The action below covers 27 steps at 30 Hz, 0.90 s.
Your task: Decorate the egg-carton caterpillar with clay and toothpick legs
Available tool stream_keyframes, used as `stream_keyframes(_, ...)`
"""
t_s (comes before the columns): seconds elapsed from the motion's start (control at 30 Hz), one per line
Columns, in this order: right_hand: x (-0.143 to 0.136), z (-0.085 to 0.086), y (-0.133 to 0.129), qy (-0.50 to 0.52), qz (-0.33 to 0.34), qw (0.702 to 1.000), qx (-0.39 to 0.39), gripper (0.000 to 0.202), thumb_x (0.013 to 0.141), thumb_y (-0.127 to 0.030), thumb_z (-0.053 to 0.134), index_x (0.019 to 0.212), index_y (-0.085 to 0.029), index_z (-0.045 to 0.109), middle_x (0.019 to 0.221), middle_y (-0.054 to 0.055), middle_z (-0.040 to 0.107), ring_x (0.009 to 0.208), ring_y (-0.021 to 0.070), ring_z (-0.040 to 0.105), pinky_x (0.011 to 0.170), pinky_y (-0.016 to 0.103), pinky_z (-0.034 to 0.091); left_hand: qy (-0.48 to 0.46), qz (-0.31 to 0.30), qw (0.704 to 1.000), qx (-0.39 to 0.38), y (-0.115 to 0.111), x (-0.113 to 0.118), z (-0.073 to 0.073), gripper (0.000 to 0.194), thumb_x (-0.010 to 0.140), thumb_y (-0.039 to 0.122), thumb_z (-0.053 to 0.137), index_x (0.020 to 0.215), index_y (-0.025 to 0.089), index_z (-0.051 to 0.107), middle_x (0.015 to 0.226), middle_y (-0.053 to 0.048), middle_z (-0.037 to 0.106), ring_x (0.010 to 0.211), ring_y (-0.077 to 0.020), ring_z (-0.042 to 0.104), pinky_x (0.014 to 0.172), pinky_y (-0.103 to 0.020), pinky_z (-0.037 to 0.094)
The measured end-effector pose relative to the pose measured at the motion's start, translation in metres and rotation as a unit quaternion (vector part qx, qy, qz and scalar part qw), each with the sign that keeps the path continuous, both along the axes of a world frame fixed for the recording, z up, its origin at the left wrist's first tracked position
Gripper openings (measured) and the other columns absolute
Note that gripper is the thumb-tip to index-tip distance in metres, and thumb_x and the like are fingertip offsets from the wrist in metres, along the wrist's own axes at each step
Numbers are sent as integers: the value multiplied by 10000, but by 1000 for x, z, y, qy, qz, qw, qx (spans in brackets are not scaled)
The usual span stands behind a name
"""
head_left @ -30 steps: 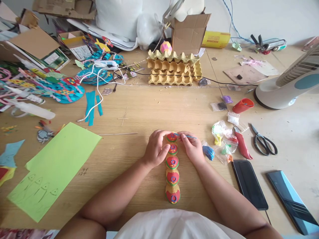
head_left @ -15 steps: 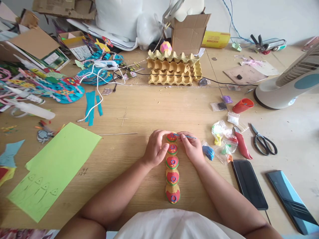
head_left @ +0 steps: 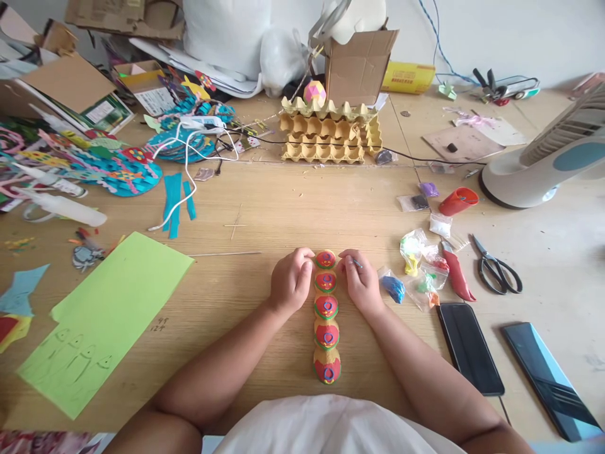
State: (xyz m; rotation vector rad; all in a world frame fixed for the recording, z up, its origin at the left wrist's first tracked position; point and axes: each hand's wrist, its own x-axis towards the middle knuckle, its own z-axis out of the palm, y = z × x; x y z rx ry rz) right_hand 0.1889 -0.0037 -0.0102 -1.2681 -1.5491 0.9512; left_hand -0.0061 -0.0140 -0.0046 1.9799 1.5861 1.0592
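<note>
Egg-carton strip (head_left: 326, 315), a row of five cups painted red with green rims, lies lengthwise at lower centre of the frame, running from the person's body toward mid-table. At its far end, the left hand (head_left: 289, 282) curls loosely against the left side of the top two cups, fingers bent and touching the strip. The right hand (head_left: 362, 282) sits against the right side, thumb and forefinger pinched shut on a thin blue-tipped tool (head_left: 357, 263) (whether brush or stick cannot be told). Judged from this pose, fine work on the farthest cup goes best with the left hand bracing the strip flat and the right wrist resting on the table (head_left: 283, 208), so the tip moves only by the fingers. Right of centre lie small bags of coloured material (head_left: 418, 265), a red craft knife (head_left: 457, 275), scissors (head_left: 496, 272) and two phones (head_left: 470, 348). At left is a green paper sheet (head_left: 104, 315). Farther up, at upper centre, stand stacked egg trays (head_left: 331, 129); a fan (head_left: 548, 164) sits at upper right.
</note>
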Motion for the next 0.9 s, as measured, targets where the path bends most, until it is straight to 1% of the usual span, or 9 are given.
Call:
stream_keyframes(0.17, 1, 3, -1, -86, 10, 996, 5, 241, 1064, -366, 398, 1041, -261, 613, 851, 22, 708, 793, 196, 665, 769, 311, 507, 28, -4, 999, -17, -1, 2, 2, 425, 1064, 467, 240, 1143, 218, 576, 855, -56, 765, 852, -257, 715, 791, -382, 505)
stream_keyframes(0.33, 1, 4, 0, -108, 6, 994, 2, 241, 1063, -362, 394, 1036, -267, 614, 868, 24, 731, 811, 206, 680, 791, 314, 507, 30, 2, 999, -27, 0, 2, 2, 413, 1067, 455, 253, 1140, 219, 584, 866, -52, 783, 859, -256, 727, 779, -375, 512)
stream_keyframes(0.47, 1, 5, 0, -100, 7, 995, -1, 249, 1063, -354, 395, 1021, -264, 624, 945, 37, 755, 868, 218, 693, 816, 322, 505, 15, 9, 1000, -26, 0, 1, 2, 397, 1069, 450, 263, 1157, 217, 573, 950, -68, 794, 924, -256, 738, 807, -378, 518)
stream_keyframes(0.7, 1, 5, 3, -82, -4, 997, -5, 268, 1062, -368, 391, 1065, -261, 637, 1031, 50, 766, 936, 232, 697, 831, 338, 507, -21, -6, 1000, -10, 3, 1, 0, 382, 1074, 449, 277, 1206, 205, 539, 1145, -113, 757, 1084, -252, 708, 927, -396, 514)
stream_keyframes(0.8, 1, 5, 3, -106, -20, 994, 12, 267, 1061, -357, 378, 1033, -260, 626, 999, 54, 747, 952, 238, 683, 843, 348, 495, 10, 26, 1000, 12, 3, 1, -1, 402, 1070, 461, 269, 1175, 197, 554, 1080, -113, 744, 1053, -260, 690, 938, -407, 506)
stream_keyframes(0.9, 2, 5, 2, -151, -26, 988, 12, 246, 1052, -344, 387, 1026, -263, 617, 917, 46, 721, 899, 240, 673, 797, 343, 483, 49, 37, 998, 9, 3, 1, 0, 412, 1067, 468, 261, 1146, 197, 562, 969, -93, 736, 963, -264, 691, 874, -398, 507)
